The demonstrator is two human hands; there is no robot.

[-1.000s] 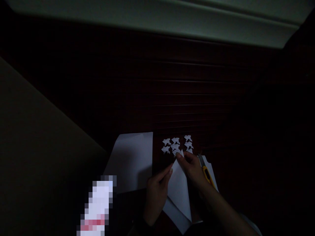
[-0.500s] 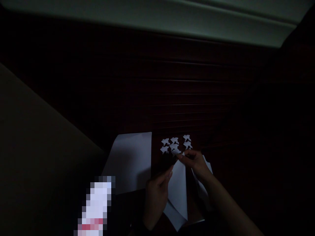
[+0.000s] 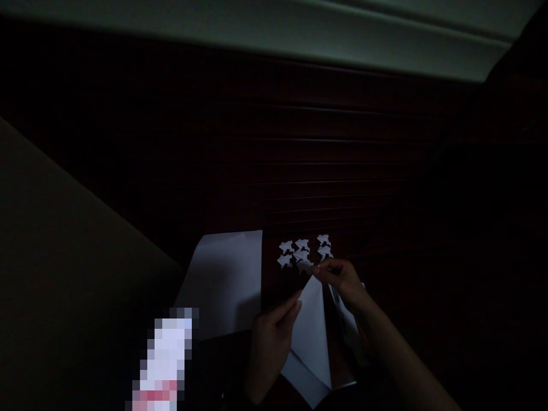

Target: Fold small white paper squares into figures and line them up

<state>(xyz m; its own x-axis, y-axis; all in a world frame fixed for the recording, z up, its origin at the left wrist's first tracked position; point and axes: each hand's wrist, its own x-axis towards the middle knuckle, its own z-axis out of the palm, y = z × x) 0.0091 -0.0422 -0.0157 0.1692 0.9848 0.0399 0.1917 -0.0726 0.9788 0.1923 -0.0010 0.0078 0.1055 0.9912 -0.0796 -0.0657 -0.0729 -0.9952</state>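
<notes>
The scene is very dark. My left hand (image 3: pixel 274 331) pinches the left edge of a folded white paper sheet (image 3: pixel 312 331) that lies on a dark wooden surface. My right hand (image 3: pixel 340 279) is closed on the top corner of the same sheet, fingers pressed together. Just beyond the fingertips lie several small white folded paper pieces (image 3: pixel 302 252) in rows. A larger white sheet (image 3: pixel 226 282) lies flat to the left of my left hand.
More white paper (image 3: pixel 346 322) shows under my right forearm. A blurred-out white and red thing (image 3: pixel 165 362) stands at the lower left. A dull slanted panel (image 3: pixel 64 268) fills the left side, and a pale ledge (image 3: pixel 299 34) runs along the top.
My right hand has moved up and slightly right along the sheet's top corner, and my forearm now covers the yellow utility knife seen a second ago. My left hand barely moved.
</notes>
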